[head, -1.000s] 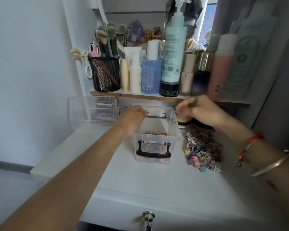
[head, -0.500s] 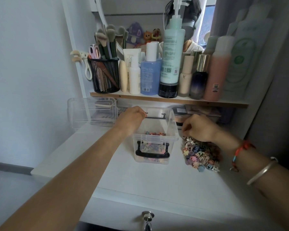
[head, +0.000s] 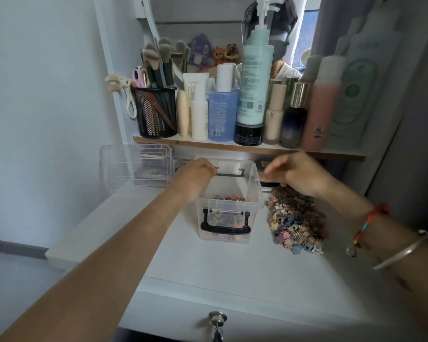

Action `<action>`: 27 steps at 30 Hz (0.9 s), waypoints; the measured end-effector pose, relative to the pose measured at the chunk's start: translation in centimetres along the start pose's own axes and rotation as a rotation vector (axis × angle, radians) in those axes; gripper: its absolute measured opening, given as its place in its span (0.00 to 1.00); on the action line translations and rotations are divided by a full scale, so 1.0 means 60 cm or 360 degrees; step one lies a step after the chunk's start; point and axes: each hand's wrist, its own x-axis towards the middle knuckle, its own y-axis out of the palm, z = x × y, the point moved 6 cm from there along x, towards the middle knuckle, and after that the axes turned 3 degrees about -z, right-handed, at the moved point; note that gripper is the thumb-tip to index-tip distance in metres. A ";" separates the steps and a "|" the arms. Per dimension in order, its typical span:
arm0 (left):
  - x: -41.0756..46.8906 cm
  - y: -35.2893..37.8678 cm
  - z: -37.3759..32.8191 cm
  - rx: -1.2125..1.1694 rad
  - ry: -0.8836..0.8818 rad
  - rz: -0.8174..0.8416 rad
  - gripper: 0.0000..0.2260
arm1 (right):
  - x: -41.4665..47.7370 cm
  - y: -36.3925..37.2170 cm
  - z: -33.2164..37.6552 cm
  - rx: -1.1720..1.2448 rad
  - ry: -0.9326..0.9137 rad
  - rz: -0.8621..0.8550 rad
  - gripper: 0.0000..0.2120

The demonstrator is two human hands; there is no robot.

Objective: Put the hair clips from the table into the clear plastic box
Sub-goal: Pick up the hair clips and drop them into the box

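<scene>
Head view: both hands up at the clear plastic box (head: 255, 193).

Grips the far-left rim with the left hand (head: 195, 176), fingers curled over the edge. Holds the right hand (head: 299, 174) in the air just beside the right rim, fingers bent inward and blurred; cannot tell whether pinching anything. Between the two hands, on the white table (head: 208, 267), the box with a few clips already on its bottom. Just right of the box, below the right hand, a loose heap of hair clips (head: 297, 218).
</scene>
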 end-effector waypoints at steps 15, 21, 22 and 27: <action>-0.003 0.007 0.000 -0.0016 0.0008 0.0059 0.09 | -0.005 -0.015 0.023 0.0341 -0.0042 -0.0227 0.07; -0.012 0.006 -0.002 0.0033 0.0008 0.0083 0.12 | -0.020 -0.018 0.029 0.0294 0.0056 -0.0004 0.07; -0.014 0.006 -0.002 0.0037 0.0010 0.0091 0.13 | -0.023 -0.015 0.021 0.0121 0.0050 0.0004 0.06; -0.027 0.005 -0.007 0.0048 0.0031 0.0110 0.08 | -0.042 0.039 -0.032 -0.0739 0.0077 0.0353 0.07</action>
